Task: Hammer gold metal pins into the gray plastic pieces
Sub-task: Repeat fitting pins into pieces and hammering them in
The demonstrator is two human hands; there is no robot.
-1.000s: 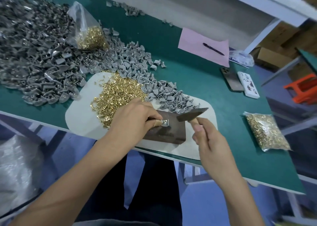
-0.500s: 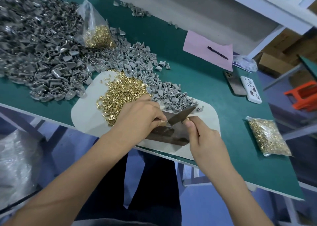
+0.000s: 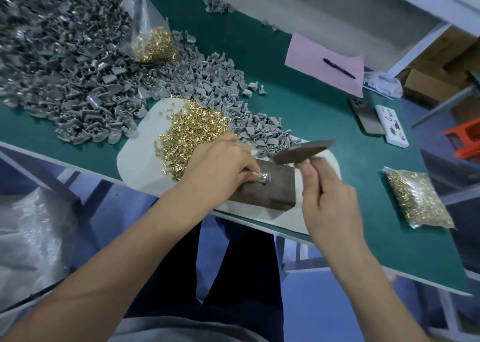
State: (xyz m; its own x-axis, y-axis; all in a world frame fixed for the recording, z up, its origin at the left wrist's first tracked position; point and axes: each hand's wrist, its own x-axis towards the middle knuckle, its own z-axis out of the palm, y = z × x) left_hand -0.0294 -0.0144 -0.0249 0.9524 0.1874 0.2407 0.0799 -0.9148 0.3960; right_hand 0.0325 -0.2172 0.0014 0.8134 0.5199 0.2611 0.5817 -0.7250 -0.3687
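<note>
A big heap of gray plastic pieces [image 3: 65, 64] fills the left of the green table [image 3: 298, 113], and loose gold metal pins [image 3: 192, 131] lie on a white mat [image 3: 140, 160] at the near edge. The left hand [image 3: 220, 165] pinches one small gray piece [image 3: 265, 177] on a dark block [image 3: 272, 188]. The right hand [image 3: 330, 201] grips a dark hammer [image 3: 304, 151], now lifted above the block instead of down on it, with bare table to the right.

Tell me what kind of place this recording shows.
Probably a small assembly workshop doing manual piecework: a green workbench heaped with gray plastic pieces, loose gold pins plus bagged ones, and a hammer over a wooden block.
</note>
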